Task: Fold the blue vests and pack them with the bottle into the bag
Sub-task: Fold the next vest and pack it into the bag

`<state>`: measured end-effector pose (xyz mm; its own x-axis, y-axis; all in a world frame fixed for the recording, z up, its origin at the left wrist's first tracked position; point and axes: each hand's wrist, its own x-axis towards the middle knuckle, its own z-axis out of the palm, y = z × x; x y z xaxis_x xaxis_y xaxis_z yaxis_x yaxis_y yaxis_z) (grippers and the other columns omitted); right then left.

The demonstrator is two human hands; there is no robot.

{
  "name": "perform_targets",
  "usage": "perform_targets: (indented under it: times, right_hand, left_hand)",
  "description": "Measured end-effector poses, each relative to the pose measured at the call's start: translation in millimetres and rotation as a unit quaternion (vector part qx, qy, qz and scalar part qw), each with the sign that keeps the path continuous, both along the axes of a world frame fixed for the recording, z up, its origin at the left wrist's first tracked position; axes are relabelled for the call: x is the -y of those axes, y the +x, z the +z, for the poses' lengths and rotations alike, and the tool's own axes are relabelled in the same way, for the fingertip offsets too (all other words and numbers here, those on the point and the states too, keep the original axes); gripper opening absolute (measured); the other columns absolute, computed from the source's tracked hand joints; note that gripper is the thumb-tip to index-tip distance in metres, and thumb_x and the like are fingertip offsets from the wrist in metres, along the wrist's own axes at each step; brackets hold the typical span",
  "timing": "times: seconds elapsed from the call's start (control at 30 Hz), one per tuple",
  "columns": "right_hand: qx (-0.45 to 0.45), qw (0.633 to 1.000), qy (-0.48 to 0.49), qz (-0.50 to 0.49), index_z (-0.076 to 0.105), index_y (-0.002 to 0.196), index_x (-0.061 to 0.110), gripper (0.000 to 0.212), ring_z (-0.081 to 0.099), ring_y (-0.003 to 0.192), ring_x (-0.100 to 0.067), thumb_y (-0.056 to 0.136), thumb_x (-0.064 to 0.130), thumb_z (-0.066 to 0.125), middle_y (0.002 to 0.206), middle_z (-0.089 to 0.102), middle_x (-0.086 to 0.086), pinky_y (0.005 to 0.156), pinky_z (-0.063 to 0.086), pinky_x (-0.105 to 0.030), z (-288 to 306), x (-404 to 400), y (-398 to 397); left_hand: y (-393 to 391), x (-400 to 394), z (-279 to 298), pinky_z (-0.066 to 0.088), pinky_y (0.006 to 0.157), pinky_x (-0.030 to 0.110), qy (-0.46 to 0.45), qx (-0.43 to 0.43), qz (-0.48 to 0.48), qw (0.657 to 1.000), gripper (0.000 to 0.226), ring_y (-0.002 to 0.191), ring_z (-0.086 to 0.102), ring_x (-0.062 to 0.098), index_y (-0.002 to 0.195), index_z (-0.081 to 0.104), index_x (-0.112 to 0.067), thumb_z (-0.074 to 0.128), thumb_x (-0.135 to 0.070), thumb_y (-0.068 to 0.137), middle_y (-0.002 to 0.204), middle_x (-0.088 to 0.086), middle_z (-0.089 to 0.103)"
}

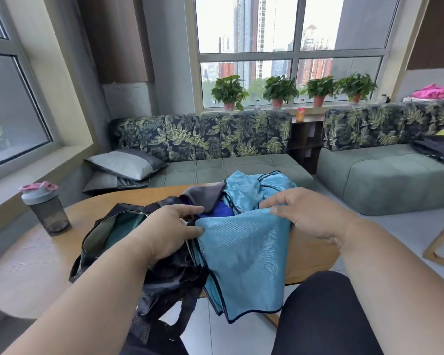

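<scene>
A light blue vest [244, 260] hangs over the near edge of the wooden table [36, 265], its dark-trimmed hem dangling past the edge. My left hand [169, 229] pinches its upper left corner. My right hand [305, 213] pinches its upper right corner. A second light blue vest [251, 193] lies crumpled behind it, beside a dark blue cloth [218, 210]. The black bag [128, 242] sits open at my left hand, straps hanging off the table. A shaker bottle [45, 208] with a grey lid and pink cap stands upright at the table's left side.
A grey cloth [203, 194] lies behind the bag. Green sofas [231, 167] with leaf-print backs stand beyond the table, with pillows [126, 162] at the left. Potted plants [280, 90] line the windowsill. My knee [326, 303] is below the table's edge.
</scene>
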<state>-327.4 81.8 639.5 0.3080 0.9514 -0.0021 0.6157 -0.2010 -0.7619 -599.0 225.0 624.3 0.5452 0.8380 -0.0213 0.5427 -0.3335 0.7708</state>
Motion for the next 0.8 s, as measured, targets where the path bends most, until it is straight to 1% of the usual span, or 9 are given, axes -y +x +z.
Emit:
perform_targets:
  times: [0.1, 0.17, 0.23, 0.33, 0.4, 0.5, 0.57, 0.67, 0.8]
  right_hand:
    - [-0.017, 0.999, -0.021, 0.017, 0.078, 0.117, 0.032, 0.02, 0.068, 0.111, 0.004, 0.105, 0.027, 0.061, 0.113, 0.077, 0.018, 0.105, 0.048, -0.024, 0, 1, 7]
    - [-0.02, 0.999, -0.026, 0.03, 0.078, 0.117, 0.029, 0.021, 0.069, 0.11, 0.005, 0.106, 0.025, 0.061, 0.112, 0.078, 0.019, 0.107, 0.048, -0.025, 0, 1, 10]
    - [-0.012, 0.998, -0.036, 0.044, 0.079, 0.113, 0.03, 0.022, 0.069, 0.105, 0.008, 0.106, 0.022, 0.06, 0.109, 0.078, 0.022, 0.1, 0.049, -0.019, 1, 2, 8]
    - [0.02, 0.998, -0.041, 0.049, 0.078, 0.116, 0.034, 0.021, 0.067, 0.105, 0.01, 0.102, 0.024, 0.067, 0.111, 0.076, 0.023, 0.097, 0.048, -0.017, 1, 5, 6]
    - [0.035, 0.997, -0.047, 0.051, 0.077, 0.12, 0.035, 0.026, 0.068, 0.106, 0.007, 0.096, 0.026, 0.075, 0.112, 0.076, 0.023, 0.101, 0.05, -0.02, 1, 7, 5]
    - [0.02, 0.997, -0.055, 0.057, 0.079, 0.114, 0.034, 0.027, 0.071, 0.102, 0.004, 0.091, 0.019, 0.079, 0.104, 0.078, 0.022, 0.101, 0.053, -0.023, 2, 9, 3]
    - [0.049, 0.996, -0.054, 0.043, 0.08, 0.111, 0.037, 0.026, 0.072, 0.099, 0.003, 0.089, 0.021, 0.08, 0.101, 0.078, 0.023, 0.101, 0.054, -0.028, 2, 9, 3]
    - [0.091, 0.994, -0.054, 0.018, 0.08, 0.106, 0.042, 0.022, 0.072, 0.094, 0.001, 0.089, 0.028, 0.08, 0.096, 0.078, 0.023, 0.097, 0.057, -0.032, 0, 6, 5]
    - [0.128, 0.99, -0.055, 0.007, 0.08, 0.096, 0.038, 0.007, 0.072, 0.088, -0.005, 0.091, 0.034, 0.077, 0.09, 0.078, 0.017, 0.089, 0.059, -0.033, 0, 5, 9]
  left_hand:
    - [2, 4, 5, 0.034, 0.049, 0.01, 0.07, -0.065, -0.039, 0.995, 0.039, 0.052, 0.048, 0.0, 0.132, 0.069, -0.047, 0.076, -0.039, 0.094, 0.083, -0.006, 0.07]
    - [3, 5, 7, 0.034, 0.049, 0.01, 0.087, -0.103, -0.061, 0.989, 0.028, 0.05, 0.051, -0.004, 0.124, 0.073, -0.048, 0.072, -0.04, 0.097, 0.066, -0.022, 0.067]
    - [3, 5, 7, 0.038, 0.053, 0.015, 0.101, -0.141, -0.077, 0.982, 0.019, 0.05, 0.052, -0.005, 0.114, 0.076, -0.048, 0.07, -0.043, 0.098, 0.051, -0.028, 0.057]
    - [2, 6, 5, 0.054, 0.065, 0.024, 0.106, -0.163, -0.084, 0.977, 0.007, 0.06, 0.064, 0.002, 0.097, 0.078, -0.049, 0.074, -0.045, 0.093, 0.064, -0.02, 0.069]
    - [2, 7, 4, 0.051, 0.061, 0.021, 0.123, -0.172, -0.078, 0.974, 0.008, 0.062, 0.066, 0.005, 0.09, 0.077, -0.049, 0.079, -0.041, 0.088, 0.068, -0.015, 0.072]
    - [4, 10, 3, 0.052, 0.065, 0.023, 0.159, -0.196, -0.07, 0.965, 0.014, 0.069, 0.066, 0.005, 0.097, 0.079, -0.042, 0.083, -0.041, 0.084, 0.074, -0.012, 0.073]
    - [6, 11, 4, 0.051, 0.065, 0.025, 0.188, -0.211, -0.063, 0.957, 0.015, 0.071, 0.065, 0.005, 0.097, 0.079, -0.037, 0.083, -0.043, 0.084, 0.076, -0.011, 0.072]
    - [9, 12, 5, 0.041, 0.054, 0.026, 0.224, -0.22, -0.041, 0.949, 0.019, 0.059, 0.056, 0.005, 0.087, 0.075, -0.031, 0.077, -0.049, 0.089, 0.064, -0.009, 0.064]
    - [12, 9, 5, 0.038, 0.055, 0.028, 0.232, -0.236, -0.043, 0.943, 0.028, 0.062, 0.054, 0.005, 0.086, 0.07, -0.029, 0.07, -0.055, 0.094, 0.067, -0.009, 0.061]
